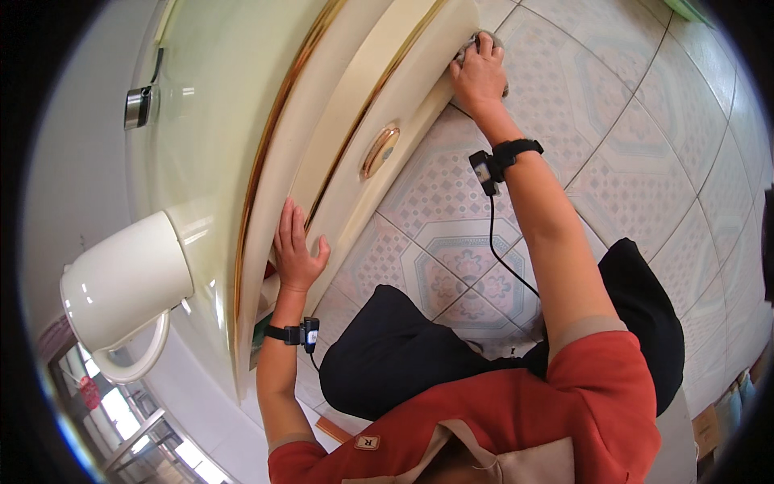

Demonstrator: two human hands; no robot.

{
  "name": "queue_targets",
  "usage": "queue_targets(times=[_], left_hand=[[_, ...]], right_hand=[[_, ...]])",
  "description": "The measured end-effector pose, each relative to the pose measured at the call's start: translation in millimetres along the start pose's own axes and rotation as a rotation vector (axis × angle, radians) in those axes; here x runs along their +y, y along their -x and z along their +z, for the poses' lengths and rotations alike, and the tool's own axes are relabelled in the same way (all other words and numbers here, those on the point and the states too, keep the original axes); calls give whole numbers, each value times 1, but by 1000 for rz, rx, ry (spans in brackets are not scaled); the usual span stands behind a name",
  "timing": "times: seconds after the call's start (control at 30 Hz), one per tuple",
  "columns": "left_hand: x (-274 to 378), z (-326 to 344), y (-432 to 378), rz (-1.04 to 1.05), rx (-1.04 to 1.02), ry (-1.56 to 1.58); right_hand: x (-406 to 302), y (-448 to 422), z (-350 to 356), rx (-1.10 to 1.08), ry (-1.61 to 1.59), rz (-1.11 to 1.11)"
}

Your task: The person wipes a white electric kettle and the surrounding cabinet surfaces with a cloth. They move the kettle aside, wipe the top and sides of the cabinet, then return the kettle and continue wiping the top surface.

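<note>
My left hand [298, 248] rests flat against the front of a cream cabinet [338, 103] with gold trim, its fingers pointing up the picture and the thumb apart. At the top centre, my right hand [481, 75] presses a grey cloth [497, 42] against the cabinet's far lower corner, close to the floor. Most of the cloth is hidden under the hand. An oval gold-rimmed handle [380, 152] sits on the cabinet front between my two hands. A black strap with a small device is on each wrist.
A white electric kettle [127, 284] stands on the glossy cabinet top [205, 121], left of my left hand. Patterned floor tiles [465, 260] lie below, under my bent knees. A cable hangs from the right wrist device. A cardboard box [705, 431] is at the lower right.
</note>
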State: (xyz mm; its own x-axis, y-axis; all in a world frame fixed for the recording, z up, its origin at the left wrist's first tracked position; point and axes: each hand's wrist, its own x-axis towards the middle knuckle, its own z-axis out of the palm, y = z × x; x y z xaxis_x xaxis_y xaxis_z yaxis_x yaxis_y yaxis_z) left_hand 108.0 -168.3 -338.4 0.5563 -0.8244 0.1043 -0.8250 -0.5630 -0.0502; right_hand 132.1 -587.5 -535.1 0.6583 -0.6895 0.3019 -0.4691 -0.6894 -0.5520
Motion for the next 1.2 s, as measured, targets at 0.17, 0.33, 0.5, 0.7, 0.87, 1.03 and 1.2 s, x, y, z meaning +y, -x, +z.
queue_targets(times=[0.17,0.33,0.5,0.7,0.87,1.03,1.2], left_hand=[[0,2,1,0,6,-12],[0,0,1,6,20,-76],[1,-2,1,10,30,-60],[-2,-2,-1,5,19,-56],[-3,1,0,5,30,-16],[-1,-2,1,-1,14,-5],[0,0,-1,-1,24,-10]], right_hand=[[-23,38,3,-118,-63,-24],[-67,124,2,-353,-173,-47],[-107,202,-21,-583,-225,-378],[-65,159,-26,-387,-82,-437],[-7,83,-25,-324,34,-377],[40,13,-27,-193,30,-211],[26,-3,-2,-190,-142,111]])
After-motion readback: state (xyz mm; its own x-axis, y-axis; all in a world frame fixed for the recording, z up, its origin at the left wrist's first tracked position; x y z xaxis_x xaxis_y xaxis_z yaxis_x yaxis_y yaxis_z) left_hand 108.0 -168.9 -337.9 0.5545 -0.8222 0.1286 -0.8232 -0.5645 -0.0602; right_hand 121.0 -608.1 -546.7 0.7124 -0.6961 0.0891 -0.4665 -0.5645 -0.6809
